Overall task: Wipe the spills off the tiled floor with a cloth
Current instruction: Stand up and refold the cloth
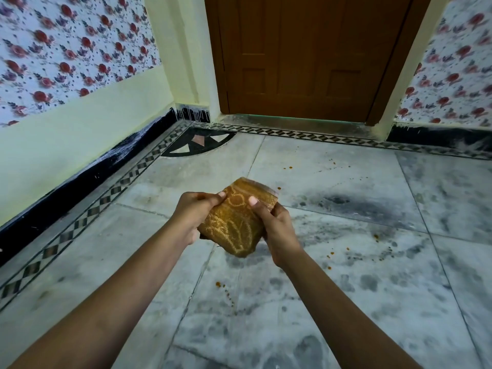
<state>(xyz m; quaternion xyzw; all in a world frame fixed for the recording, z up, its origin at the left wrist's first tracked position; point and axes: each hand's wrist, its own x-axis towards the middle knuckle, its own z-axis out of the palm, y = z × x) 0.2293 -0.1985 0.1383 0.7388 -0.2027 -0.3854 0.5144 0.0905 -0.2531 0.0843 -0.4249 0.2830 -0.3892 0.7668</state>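
A folded orange-brown patterned cloth (237,219) is held in the air above the floor, between both hands. My left hand (192,212) grips its left edge, thumb on top. My right hand (274,227) grips its right edge, thumb pressed on the upper face. Small orange spill spots dot the grey marble tiled floor (346,283): one cluster below the cloth (218,283), some to the right (332,253), one by the cloth's far corner (279,188), and others farther off near the door (287,167).
A closed brown wooden door (306,54) stands straight ahead, with a patterned tile border (319,135) before it. The left wall (66,123) with flowered paper and black skirting runs along a diamond tile strip (87,211). Dark smudges mark the tiles at the right.
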